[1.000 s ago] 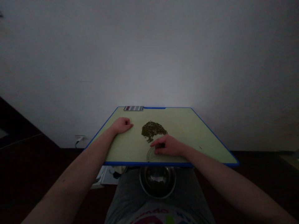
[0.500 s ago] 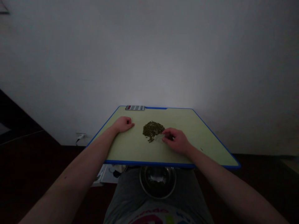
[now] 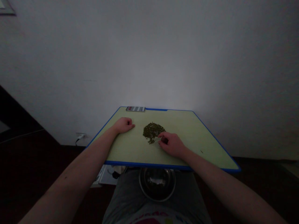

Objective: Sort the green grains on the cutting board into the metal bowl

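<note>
A pile of small dark-green grains (image 3: 152,129), like mung beans, is spread on the pale yellow-green tabletop (image 3: 130,149). At its near right edge, my right hand (image 3: 171,143) pinches a thin clear piece (image 3: 157,140) that touches the grains; its exact kind is too faint to make out. My left hand (image 3: 124,124) rests on the table left of the pile, fingers curled in and nothing visible in them. On my lap, below the table's front edge, sits a shiny metal bowl (image 3: 157,196); dim shapes show inside it.
A phone (image 3: 135,109) with a lit screen lies at the back left edge. One small dark sliver (image 3: 201,151) lies on the right of the tabletop. Behind the table stands a plain wall (image 3: 154,62), with a plugged-in charger (image 3: 80,136) low on the left.
My right hand has shifted slightly left and nearer to me, with the clear piece at the pile's near edge. My left hand stays where it was. The view has tilted a little.
</note>
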Available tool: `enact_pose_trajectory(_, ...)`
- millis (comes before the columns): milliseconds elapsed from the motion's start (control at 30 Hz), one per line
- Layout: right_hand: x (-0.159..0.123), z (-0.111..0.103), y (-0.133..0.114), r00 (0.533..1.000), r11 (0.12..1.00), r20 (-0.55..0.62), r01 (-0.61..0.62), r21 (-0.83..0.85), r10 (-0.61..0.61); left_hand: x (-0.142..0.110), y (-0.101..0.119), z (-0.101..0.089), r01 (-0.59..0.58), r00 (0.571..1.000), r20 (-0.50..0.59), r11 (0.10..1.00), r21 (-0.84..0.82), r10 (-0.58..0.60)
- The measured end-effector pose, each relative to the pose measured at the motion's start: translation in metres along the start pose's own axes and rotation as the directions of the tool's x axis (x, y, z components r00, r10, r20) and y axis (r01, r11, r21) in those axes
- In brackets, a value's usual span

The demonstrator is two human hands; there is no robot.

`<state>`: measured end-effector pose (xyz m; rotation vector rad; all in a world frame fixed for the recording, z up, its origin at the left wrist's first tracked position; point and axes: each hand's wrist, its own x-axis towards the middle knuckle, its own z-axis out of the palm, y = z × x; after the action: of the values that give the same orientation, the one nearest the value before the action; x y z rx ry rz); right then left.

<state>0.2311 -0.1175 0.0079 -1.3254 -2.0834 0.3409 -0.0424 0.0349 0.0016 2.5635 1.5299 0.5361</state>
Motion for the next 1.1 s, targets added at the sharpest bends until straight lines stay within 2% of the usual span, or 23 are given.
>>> enact_pose_trajectory(267, -0.003, -0.006, 0.006, 0.992, 0.997, -0.108, -0.074, -0.023, 0.071, 0.000, -0.002, 0.001, -0.019, 1.000, -0.009, 1.000, -0.016, 0.018)
enact_pose_trajectory(533, -0.001, -0.005, 0.003, 0.996, 0.998, -0.067, -0.054, -0.036, 0.052, 0.001, -0.001, 0.000, -0.005, 1.000, 0.003, 1.000, -0.004, 0.005)
enact_pose_trajectory(1100, 0.001, -0.009, 0.013, 0.979, 0.977, -0.155, -0.156, -0.144, 0.134, 0.000, -0.003, 0.001, -0.022, 1.000, -0.006, 1.000, 0.000, 0.022)
